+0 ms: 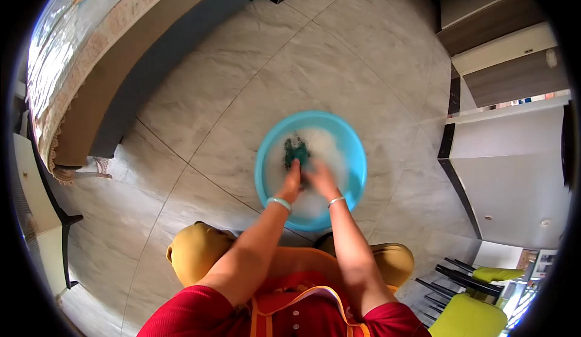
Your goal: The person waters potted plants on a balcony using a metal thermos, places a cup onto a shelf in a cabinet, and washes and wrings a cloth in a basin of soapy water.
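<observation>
A light blue basin (261,173) stands on the floor in front of my knees, with white suds (324,143) in it. Inside, a wet dark green cloth (296,151) with a black patterned part lies bunched up at the fingers. My left hand (292,183), with a pale bangle at the wrist, is closed on the near end of this cloth. Close beside it, my right hand (322,178) is over the suds, a thin silver bangle on its wrist. Motion smears its fingers, so their grip does not show.
Grey marble-look tiles (242,95) surround the basin. A sofa-like piece with a shiny cover (78,52) curves along the left. White and brown cabinets (508,131) line the right, and a lime green chair (469,316) stands at the lower right.
</observation>
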`<control>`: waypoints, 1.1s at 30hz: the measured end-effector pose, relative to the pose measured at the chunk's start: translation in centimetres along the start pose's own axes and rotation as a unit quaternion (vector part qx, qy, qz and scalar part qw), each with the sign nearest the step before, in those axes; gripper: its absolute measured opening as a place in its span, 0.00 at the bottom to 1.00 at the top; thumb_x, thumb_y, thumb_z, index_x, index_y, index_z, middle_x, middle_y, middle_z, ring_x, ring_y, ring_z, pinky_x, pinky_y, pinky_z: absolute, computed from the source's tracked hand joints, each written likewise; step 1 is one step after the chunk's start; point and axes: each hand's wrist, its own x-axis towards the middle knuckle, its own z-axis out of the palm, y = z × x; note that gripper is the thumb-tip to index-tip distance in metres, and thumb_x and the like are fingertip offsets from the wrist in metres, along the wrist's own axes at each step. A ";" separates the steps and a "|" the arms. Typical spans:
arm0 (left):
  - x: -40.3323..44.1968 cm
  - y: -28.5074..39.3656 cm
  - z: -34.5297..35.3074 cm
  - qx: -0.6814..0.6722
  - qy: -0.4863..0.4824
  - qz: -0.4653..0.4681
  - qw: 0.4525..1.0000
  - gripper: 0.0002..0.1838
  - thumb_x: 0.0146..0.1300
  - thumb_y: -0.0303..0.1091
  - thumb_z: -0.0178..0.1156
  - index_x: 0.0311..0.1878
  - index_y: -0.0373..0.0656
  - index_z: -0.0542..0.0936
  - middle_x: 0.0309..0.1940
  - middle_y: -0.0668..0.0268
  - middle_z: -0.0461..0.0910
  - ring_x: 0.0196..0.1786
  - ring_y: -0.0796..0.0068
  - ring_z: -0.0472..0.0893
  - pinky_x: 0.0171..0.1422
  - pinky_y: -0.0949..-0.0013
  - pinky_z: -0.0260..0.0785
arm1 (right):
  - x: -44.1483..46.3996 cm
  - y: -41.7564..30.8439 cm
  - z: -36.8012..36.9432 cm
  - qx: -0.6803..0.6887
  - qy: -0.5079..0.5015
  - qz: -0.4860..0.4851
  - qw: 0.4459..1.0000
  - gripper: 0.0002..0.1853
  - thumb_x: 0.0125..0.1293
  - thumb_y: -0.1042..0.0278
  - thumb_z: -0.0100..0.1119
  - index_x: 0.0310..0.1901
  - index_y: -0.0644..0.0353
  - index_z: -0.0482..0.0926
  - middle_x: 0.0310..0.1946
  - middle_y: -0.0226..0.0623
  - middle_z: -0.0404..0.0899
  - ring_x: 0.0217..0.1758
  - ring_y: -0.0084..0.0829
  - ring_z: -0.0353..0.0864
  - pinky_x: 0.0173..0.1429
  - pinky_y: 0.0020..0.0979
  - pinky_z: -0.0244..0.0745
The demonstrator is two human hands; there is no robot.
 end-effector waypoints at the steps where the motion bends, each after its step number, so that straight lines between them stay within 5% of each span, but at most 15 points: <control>1: 0.0 1.2 0.1 -0.065 -0.024 -0.011 0.998 0.24 0.63 0.51 0.50 0.54 0.41 0.71 0.47 0.59 0.76 0.50 0.61 0.75 0.54 0.63 0.69 | -1.2 -2.1 -0.6 -0.006 -0.013 -0.022 1.000 0.15 0.55 0.65 0.60 0.44 0.60 0.77 0.34 0.47 0.80 0.37 0.43 0.80 0.43 0.36 0.72; 2: 0.4 2.9 0.1 -0.208 -0.068 -0.050 0.974 0.27 0.64 0.55 0.49 0.55 0.42 0.70 0.47 0.61 0.75 0.49 0.64 0.76 0.52 0.64 0.70 | -2.4 -4.2 -1.2 -0.011 -0.025 -0.044 0.999 0.16 0.54 0.64 0.61 0.43 0.61 0.78 0.33 0.47 0.80 0.36 0.43 0.79 0.43 0.36 0.72; 6: -0.6 6.2 0.4 -0.178 -0.075 -0.073 0.979 0.25 0.63 0.50 0.51 0.57 0.44 0.69 0.47 0.61 0.75 0.48 0.66 0.76 0.50 0.66 0.70 | -5.5 -8.1 -1.9 0.008 -0.028 -0.101 0.994 0.14 0.53 0.61 0.63 0.40 0.58 0.78 0.32 0.45 0.79 0.34 0.44 0.77 0.40 0.37 0.72; 8: 0.6 4.0 -0.7 -0.004 -0.160 0.106 0.981 0.24 0.61 0.45 0.55 0.58 0.45 0.69 0.44 0.61 0.76 0.44 0.66 0.77 0.50 0.67 0.70 | -5.6 -7.6 -0.5 0.023 -0.028 -0.117 0.993 0.13 0.53 0.60 0.64 0.37 0.57 0.77 0.31 0.44 0.78 0.34 0.43 0.76 0.39 0.37 0.72; 11: 0.6 4.1 0.1 0.118 -0.098 0.141 0.978 0.28 0.57 0.45 0.60 0.55 0.38 0.69 0.41 0.58 0.76 0.39 0.67 0.77 0.45 0.68 0.70 | -4.9 -7.2 1.6 0.048 0.054 -0.049 0.996 0.12 0.53 0.59 0.64 0.30 0.57 0.75 0.25 0.42 0.78 0.29 0.45 0.76 0.33 0.38 0.71; 13: -3.6 8.1 2.9 0.034 0.011 -0.040 0.999 0.33 0.56 0.53 0.60 0.51 0.30 0.69 0.37 0.56 0.77 0.36 0.68 0.77 0.41 0.66 0.70 | -4.0 -7.0 2.3 0.029 0.128 -0.057 0.990 0.11 0.54 0.60 0.62 0.30 0.57 0.75 0.24 0.43 0.77 0.28 0.46 0.77 0.32 0.39 0.70; 14: -2.8 7.5 2.5 0.034 0.012 -0.040 0.999 0.33 0.56 0.53 0.60 0.51 0.30 0.69 0.37 0.56 0.77 0.36 0.68 0.77 0.41 0.66 0.70 | -3.4 -6.7 2.5 0.010 0.201 -0.064 0.978 0.10 0.55 0.60 0.61 0.29 0.57 0.75 0.23 0.44 0.77 0.27 0.47 0.77 0.31 0.40 0.70; 16: -0.8 6.0 1.5 -0.045 -0.120 -0.052 0.990 0.28 0.63 0.51 0.53 0.56 0.37 0.69 0.29 0.63 0.75 0.29 0.70 0.75 0.34 0.65 0.70 | -1.8 -5.9 2.4 -0.011 0.235 -0.082 0.968 0.10 0.56 0.59 0.58 0.31 0.57 0.76 0.23 0.47 0.77 0.28 0.49 0.77 0.31 0.41 0.70; 20: -1.9 5.5 2.7 0.019 -0.016 0.011 1.000 0.27 0.64 0.48 0.52 0.55 0.35 0.69 0.35 0.63 0.77 0.38 0.74 0.76 0.37 0.65 0.70 | 0.8 -4.5 -0.2 -0.023 0.219 0.029 0.975 0.11 0.58 0.57 0.55 0.33 0.56 0.77 0.26 0.49 0.78 0.31 0.52 0.76 0.34 0.42 0.71; 24: -2.4 5.7 3.2 0.100 -0.081 0.097 0.987 0.21 0.63 0.46 0.55 0.51 0.38 0.74 0.38 0.62 0.77 0.41 0.72 0.75 0.47 0.69 0.68 | 2.9 2.6 -1.9 -0.125 0.120 0.054 0.983 0.12 0.60 0.59 0.52 0.36 0.58 0.78 0.30 0.50 0.79 0.37 0.44 0.79 0.42 0.38 0.71; 26: -3.7 7.4 4.3 0.179 -0.086 0.129 0.971 0.24 0.63 0.50 0.53 0.49 0.36 0.76 0.39 0.59 0.78 0.44 0.70 0.75 0.51 0.70 0.66 | 3.4 3.7 -4.3 0.136 -0.025 0.097 0.986 0.15 0.63 0.59 0.51 0.43 0.60 0.78 0.35 0.40 0.80 0.40 0.32 0.78 0.45 0.33 0.70; 27: -4.5 8.5 4.9 0.236 -0.087 0.170 0.953 0.26 0.64 0.52 0.51 0.49 0.36 0.76 0.40 0.57 0.78 0.45 0.68 0.75 0.53 0.69 0.65 | 3.0 3.8 -5.4 0.318 -0.023 0.101 0.943 0.19 0.63 0.60 0.54 0.51 0.64 0.73 0.39 0.30 0.77 0.40 0.25 0.74 0.45 0.28 0.69; 30: -2.6 7.9 5.5 0.277 -0.131 0.178 0.935 0.31 0.65 0.57 0.45 0.55 0.36 0.71 0.47 0.50 0.75 0.53 0.63 0.73 0.58 0.66 0.62 | 0.6 -2.8 -7.4 0.287 -0.079 0.013 0.955 0.22 0.62 0.62 0.57 0.54 0.64 0.69 0.41 0.30 0.76 0.39 0.25 0.75 0.44 0.25 0.70; 32: -1.3 7.4 5.8 0.274 -0.059 0.316 0.906 0.30 0.65 0.56 0.45 0.59 0.39 0.68 0.51 0.49 0.72 0.56 0.60 0.71 0.60 0.65 0.60 | 1.2 -2.0 -7.7 0.262 -0.105 0.098 0.954 0.22 0.59 0.66 0.60 0.53 0.65 0.68 0.40 0.34 0.75 0.39 0.24 0.75 0.44 0.23 0.71; 33: -0.5 7.4 5.6 0.278 -0.028 0.298 0.913 0.27 0.65 0.49 0.49 0.60 0.41 0.66 0.53 0.49 0.68 0.56 0.58 0.70 0.60 0.62 0.61 | 1.3 -1.5 -7.3 0.286 -0.032 0.162 0.944 0.21 0.58 0.68 0.60 0.52 0.64 0.68 0.39 0.34 0.74 0.38 0.24 0.75 0.44 0.22 0.71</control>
